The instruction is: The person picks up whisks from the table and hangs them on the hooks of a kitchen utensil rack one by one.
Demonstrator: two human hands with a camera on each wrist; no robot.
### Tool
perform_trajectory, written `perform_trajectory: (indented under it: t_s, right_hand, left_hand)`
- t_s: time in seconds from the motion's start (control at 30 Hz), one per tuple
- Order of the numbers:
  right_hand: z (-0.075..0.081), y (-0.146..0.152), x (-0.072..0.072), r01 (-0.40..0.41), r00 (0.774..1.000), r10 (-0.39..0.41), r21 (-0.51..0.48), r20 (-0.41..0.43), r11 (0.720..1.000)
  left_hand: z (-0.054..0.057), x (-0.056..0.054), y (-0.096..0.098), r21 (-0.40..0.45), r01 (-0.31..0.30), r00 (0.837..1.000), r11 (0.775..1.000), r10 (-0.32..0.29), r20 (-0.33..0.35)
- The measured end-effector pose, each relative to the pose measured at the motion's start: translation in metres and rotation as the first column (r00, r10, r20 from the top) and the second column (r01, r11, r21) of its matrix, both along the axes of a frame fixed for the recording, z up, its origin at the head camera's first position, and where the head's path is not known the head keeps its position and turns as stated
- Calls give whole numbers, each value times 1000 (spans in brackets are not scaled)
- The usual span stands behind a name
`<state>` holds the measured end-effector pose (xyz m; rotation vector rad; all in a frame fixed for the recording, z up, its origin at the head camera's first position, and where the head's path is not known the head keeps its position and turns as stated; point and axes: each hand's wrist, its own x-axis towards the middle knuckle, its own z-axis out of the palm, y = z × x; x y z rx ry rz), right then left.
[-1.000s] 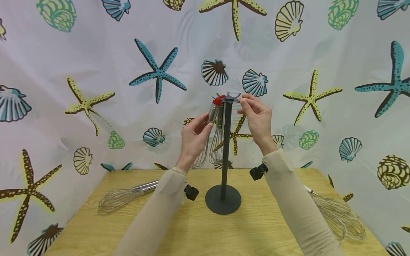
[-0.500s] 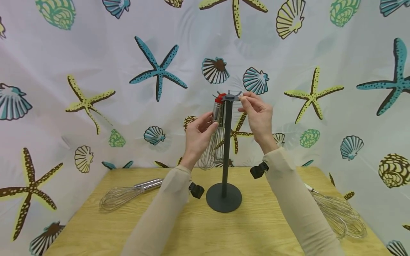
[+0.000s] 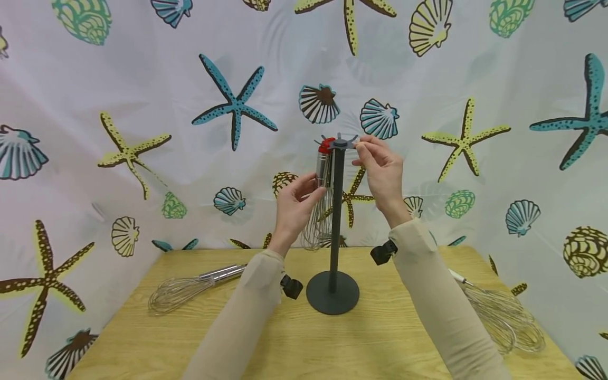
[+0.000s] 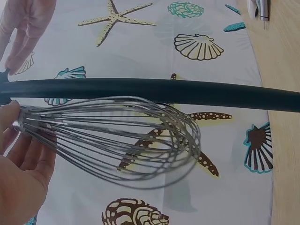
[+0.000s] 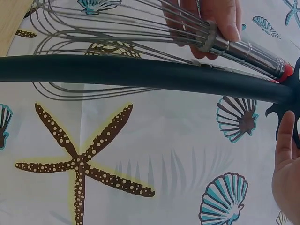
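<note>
A dark stand (image 3: pixel 336 211) with a hooked top (image 3: pixel 340 143) rises from a round base. Two whisks with red-tipped handles hang on its left side, one behind the other. My left hand (image 3: pixel 295 206) holds the front whisk (image 3: pixel 322 164) low on its steel handle, thumb on the near side and fingers behind. In the left wrist view its wire loops (image 4: pixel 117 140) point away from the hand, beside the dark pole (image 4: pixel 154 90). My right hand (image 3: pixel 382 171) pinches a hook on the right of the stand's top. In the right wrist view, the whisk's red tip (image 5: pixel 286 71) sits right at the hooks.
Whisks with steel handles (image 3: pixel 223 273) lie on the wooden table (image 3: pixel 304 345) at the left. More whisks (image 3: pixel 505 319), one with a white handle (image 3: pixel 457 276), lie at the right, partly behind the right forearm. A shell-patterned sheet (image 3: pixel 285 63) hangs behind and at both sides.
The front whisk has swung from tilted to nearly upright against the stand, its loops shifting right. My left hand has moved right with it and slid slightly down. The right hand keeps its place.
</note>
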<state>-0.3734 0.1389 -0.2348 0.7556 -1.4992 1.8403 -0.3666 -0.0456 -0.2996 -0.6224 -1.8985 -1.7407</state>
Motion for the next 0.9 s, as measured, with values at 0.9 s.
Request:
perform_trajectory:
  t_s: [0.9]
  right_hand:
    - [-1, 2, -3, -42, 999, 42, 8, -26, 999]
  left_hand:
    - [-11, -3, -8, -42, 13, 1000, 999, -12, 8]
